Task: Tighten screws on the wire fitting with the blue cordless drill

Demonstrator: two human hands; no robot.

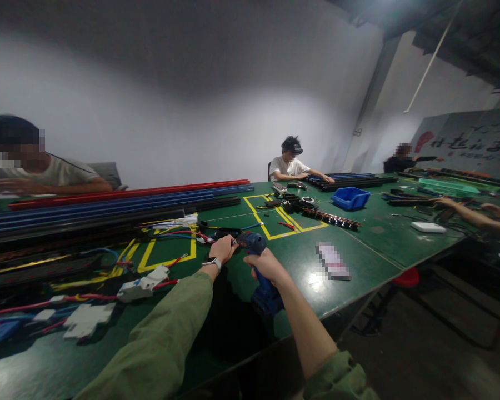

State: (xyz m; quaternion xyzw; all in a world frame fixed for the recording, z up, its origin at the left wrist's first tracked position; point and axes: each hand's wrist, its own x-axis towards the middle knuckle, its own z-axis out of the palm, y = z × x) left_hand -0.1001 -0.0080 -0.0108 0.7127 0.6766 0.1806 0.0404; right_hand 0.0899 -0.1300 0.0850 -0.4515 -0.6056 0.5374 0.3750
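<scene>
A pale wall (pixel 183 100) rises behind everything, lit in a broad patch at its middle, with a lettered board (pixel 470 136) at the far right. Below it my long green desk (pixel 366 244) runs from lower left to upper right, marked with yellow tape (pixel 266 225). Across it sit people at work: one (pixel 45 166) at far left, one (pixel 289 161) near the middle, one (pixel 400 158) farther right; another person's arms (pixel 466 214) reach in from the right edge. Long red bars (pixel 150 191) and blue bars (pixel 108 208) lie along the far left side, with white connectors (pixel 89 319) and red cables (pixel 29 305) nearer me. A blue bin (pixel 350 198) stands beyond a phone (pixel 332 261) that lies to the right of my hands.

The power drill (pixel 256 244) is over the desk in front of me, its body up and its blue grip slanting down. My right hand (pixel 269 264) has its fingers closed around the grip. My left hand (pixel 225 249) is at the drill's front end, fingers drawn in narrow; whether they pinch some small part there, I cannot tell.

My left forearm, in a green sleeve, reaches forward and rightward, a watch (pixel 212 262) on the wrist. My right forearm, bare below its pushed-up sleeve, angles forward and leftward, so my hands nearly meet.
</scene>
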